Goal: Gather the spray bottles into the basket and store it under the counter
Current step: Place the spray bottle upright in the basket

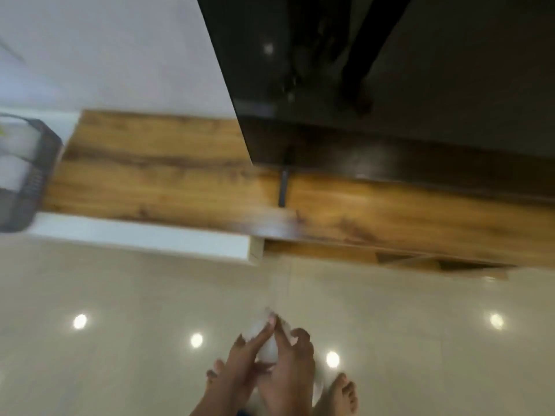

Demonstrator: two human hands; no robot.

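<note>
The frame is blurred by motion. Low in the middle, my left hand (244,360) and my right hand (289,366) both close around a small translucent white spray bottle (265,345), held above the floor. A dark mesh basket (36,175) with pale bottles inside stands at the far left edge, on the end of the wooden counter (168,175), well away from my hands.
A large glossy black panel (390,70) rises over the right part of the counter. A white ledge (144,238) runs below the wood. Glossy beige floor tiles (120,295) reflect ceiling lights. My bare feet (342,394) show at the bottom.
</note>
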